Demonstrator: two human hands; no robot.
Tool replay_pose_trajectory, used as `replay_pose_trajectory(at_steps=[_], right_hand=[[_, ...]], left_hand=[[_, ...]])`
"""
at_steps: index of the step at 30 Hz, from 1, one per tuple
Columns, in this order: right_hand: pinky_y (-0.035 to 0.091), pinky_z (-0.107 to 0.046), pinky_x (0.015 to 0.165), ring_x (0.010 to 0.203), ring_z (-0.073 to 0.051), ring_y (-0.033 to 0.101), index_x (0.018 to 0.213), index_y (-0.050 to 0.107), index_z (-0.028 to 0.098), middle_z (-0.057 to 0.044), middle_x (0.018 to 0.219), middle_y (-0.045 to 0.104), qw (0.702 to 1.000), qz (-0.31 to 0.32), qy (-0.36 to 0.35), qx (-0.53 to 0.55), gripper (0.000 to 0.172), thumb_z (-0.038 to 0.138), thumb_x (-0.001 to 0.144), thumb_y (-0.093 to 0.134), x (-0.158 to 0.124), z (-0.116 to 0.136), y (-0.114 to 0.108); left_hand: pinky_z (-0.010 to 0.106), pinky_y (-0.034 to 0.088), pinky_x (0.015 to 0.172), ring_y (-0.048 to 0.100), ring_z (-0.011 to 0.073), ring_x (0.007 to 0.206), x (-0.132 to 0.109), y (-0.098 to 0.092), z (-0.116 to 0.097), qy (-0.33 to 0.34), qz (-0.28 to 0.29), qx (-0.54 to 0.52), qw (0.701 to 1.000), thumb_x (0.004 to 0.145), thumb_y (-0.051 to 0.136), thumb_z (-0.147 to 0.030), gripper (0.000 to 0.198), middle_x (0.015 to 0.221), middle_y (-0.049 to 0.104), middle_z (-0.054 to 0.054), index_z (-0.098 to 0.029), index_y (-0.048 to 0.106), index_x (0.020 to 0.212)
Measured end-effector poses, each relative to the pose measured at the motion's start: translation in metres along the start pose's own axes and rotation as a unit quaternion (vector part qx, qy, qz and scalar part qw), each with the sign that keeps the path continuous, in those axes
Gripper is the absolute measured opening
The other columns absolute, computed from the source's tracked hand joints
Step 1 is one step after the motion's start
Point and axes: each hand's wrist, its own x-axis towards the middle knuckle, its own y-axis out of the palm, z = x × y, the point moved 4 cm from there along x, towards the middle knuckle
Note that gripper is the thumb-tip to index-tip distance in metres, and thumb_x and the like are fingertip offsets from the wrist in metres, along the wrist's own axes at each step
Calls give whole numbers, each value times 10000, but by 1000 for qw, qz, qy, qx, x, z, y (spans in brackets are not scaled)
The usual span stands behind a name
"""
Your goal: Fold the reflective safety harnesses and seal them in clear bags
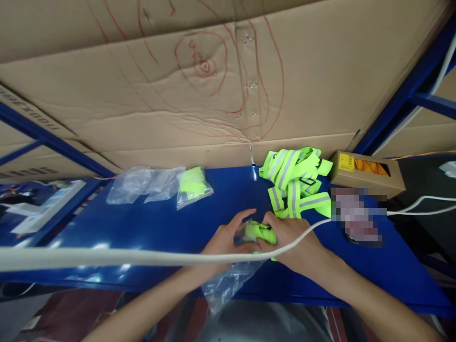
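My left hand (221,241) is curled around the mouth of a clear plastic bag (230,285), whose lower end hangs toward me over the front edge of the table. My right hand (294,240) grips a folded neon-yellow reflective strap (262,232) at the bag's opening. Part of the strap is hidden by the fingers, and I cannot tell how far inside the bag it sits. Just beyond my right hand lies a loose pile of neon-yellow reflective straps (290,168) with grey stripes and black buckles.
Clear plastic bags (131,184) and a bag packed with neon-yellow strap (194,183) rest on the blue table (156,228). A cardboard box (377,178) with orange contents stands right, near a pixelated item (358,216). A white cable (142,258) crosses in front. Cardboard walls the back.
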Motion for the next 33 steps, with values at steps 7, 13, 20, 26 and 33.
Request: replay_pose_trajectory(at_steps=[7,13,20,26,33], right_hand=[[341,-233,577,624,-151,611,989,643,227,9,745,682,977,19,-104,187,217,403,876,703,9,-8,-5],[363,-260,616,638,-151,563,814,575,205,-15,719,608,970,-41,-170,169,224,279,998,473,8,1,-5],[402,-271,645,649,-149,509,869,461,236,23,731,503,929,-202,7,311,223,339,1044,369,16,-27,-12],[355,-237,550,558,-114,486,785,495,224,49,627,485,927,-197,37,318,307,410,1027,457,26,-32,2],[356,-222,522,521,-89,484,762,572,197,50,598,518,926,-176,10,333,305,427,956,622,24,-25,1]], left_hand=[[316,553,807,711,244,968,17,-1,-10,31,104,-70,992,699,889,-373,837,1094,727,75,-228,506,1429],[340,550,896,707,265,1087,19,-1,-26,60,122,-51,989,715,872,-323,876,1194,722,89,-258,449,1478],[314,542,819,695,277,1074,39,23,-44,79,115,-87,986,710,877,-311,970,1211,708,114,-256,372,1537],[272,513,696,672,233,915,45,38,-14,21,180,-185,966,700,895,-361,1090,1061,690,82,-241,257,1577],[307,534,749,656,282,990,39,47,1,32,173,-201,964,691,901,-394,1002,1071,685,74,-233,356,1516]])
